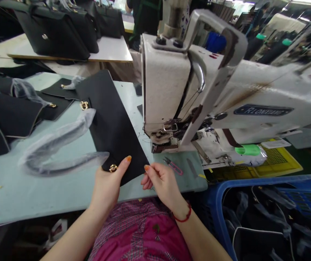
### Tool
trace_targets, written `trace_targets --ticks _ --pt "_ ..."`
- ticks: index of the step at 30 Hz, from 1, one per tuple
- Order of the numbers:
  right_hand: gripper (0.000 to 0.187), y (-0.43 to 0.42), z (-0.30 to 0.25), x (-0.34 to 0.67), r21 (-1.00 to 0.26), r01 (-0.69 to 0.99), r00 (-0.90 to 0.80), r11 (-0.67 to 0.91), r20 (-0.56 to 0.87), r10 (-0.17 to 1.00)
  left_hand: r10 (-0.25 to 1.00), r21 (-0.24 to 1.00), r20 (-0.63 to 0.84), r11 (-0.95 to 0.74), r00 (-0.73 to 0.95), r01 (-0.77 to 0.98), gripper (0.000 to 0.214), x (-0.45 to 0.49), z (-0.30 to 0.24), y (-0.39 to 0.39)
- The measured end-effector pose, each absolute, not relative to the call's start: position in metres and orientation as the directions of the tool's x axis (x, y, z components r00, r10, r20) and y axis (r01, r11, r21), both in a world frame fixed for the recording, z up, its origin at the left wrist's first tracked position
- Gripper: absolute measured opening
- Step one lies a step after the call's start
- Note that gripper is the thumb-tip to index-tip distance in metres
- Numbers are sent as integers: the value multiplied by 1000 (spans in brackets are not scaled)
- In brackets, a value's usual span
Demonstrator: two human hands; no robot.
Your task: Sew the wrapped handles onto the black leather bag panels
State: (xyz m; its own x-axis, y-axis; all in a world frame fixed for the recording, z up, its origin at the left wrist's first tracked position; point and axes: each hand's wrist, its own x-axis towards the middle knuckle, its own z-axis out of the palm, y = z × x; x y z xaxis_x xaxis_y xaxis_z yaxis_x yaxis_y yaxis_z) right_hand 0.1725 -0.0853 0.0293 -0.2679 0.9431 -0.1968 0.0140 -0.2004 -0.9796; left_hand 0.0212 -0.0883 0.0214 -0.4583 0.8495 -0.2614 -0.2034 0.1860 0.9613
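Note:
A black bag panel with gold rings and a plastic-wrapped handle lies on the pale sewing table, left of the white sewing machine. My left hand grips the panel's near corner beside a gold ring, thumb on top. My right hand rests at the panel's near right edge, fingers curled, index tip touching the edge. Whether it holds anything I cannot make out.
Pink thread snips lie under the machine head. More black panels pile at left; finished black bags stand on the far table. A blue crate of black pieces sits at lower right. Another person stands behind.

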Motion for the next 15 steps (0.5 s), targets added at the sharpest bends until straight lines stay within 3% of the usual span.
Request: trace_targets --ticks 6,15 --pt "43 -65 18 176 -960 -84 -259 -267 -238 936 870 878 -402 277 -285 -391 44 22 18 -45" --pt "40 -47 15 177 -959 -139 -169 -246 -222 960 947 918 -303 260 -105 -300 50 17 14 -3"
